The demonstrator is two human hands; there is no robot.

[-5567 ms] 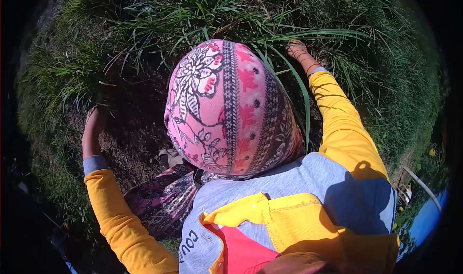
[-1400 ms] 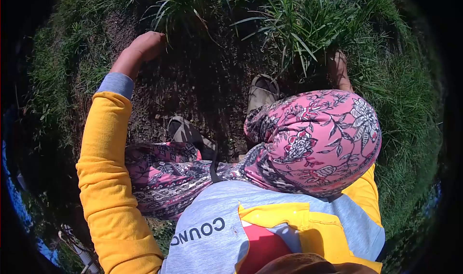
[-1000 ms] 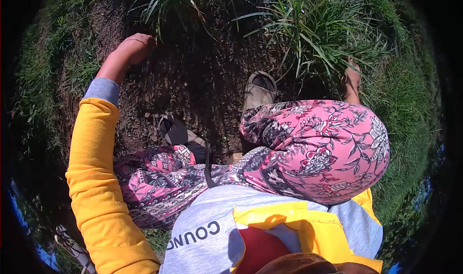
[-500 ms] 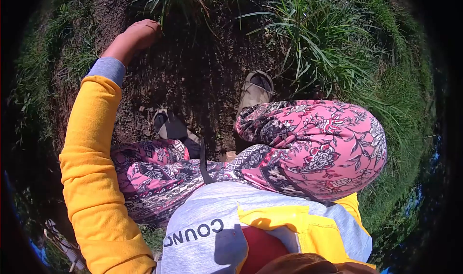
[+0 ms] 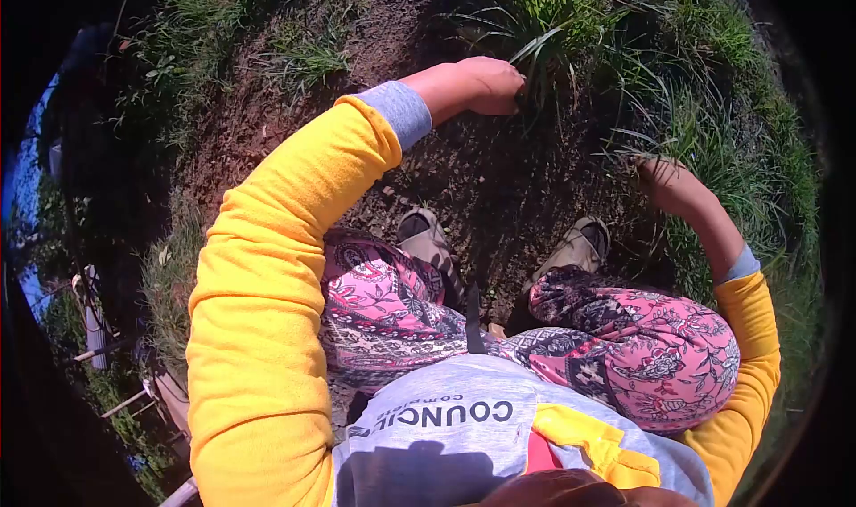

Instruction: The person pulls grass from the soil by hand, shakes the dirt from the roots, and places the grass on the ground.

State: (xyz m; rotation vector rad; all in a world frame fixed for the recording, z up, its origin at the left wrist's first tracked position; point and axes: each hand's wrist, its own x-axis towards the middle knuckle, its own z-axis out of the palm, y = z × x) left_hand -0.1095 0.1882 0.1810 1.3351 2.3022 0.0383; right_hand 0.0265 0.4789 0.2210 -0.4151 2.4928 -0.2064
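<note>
My left hand (image 5: pixel 492 85) is closed at the base of a leafy grass clump (image 5: pixel 553 16); its fingertips are hidden, so what it grips cannot be made out. On the right, my right hand (image 5: pixel 670 184) reaches to the edge of more long grass (image 5: pixel 687 119), fingers bent and mostly hidden by blades and shadow. Dark bare soil (image 5: pixel 499 164) lies between the two hands.
Below the hands are two shoes (image 5: pixel 578 247) and bent knees in pink patterned trousers (image 5: pixel 669 355). A small grass tuft (image 5: pixel 312 61) grows on the soil at upper left. Sticks and a grey post (image 5: pixel 95 333) stand at far left.
The view has shifted to the left. My left hand now sits nearer the large grass clump, and my right hand and sleeve have come into view at the right.
</note>
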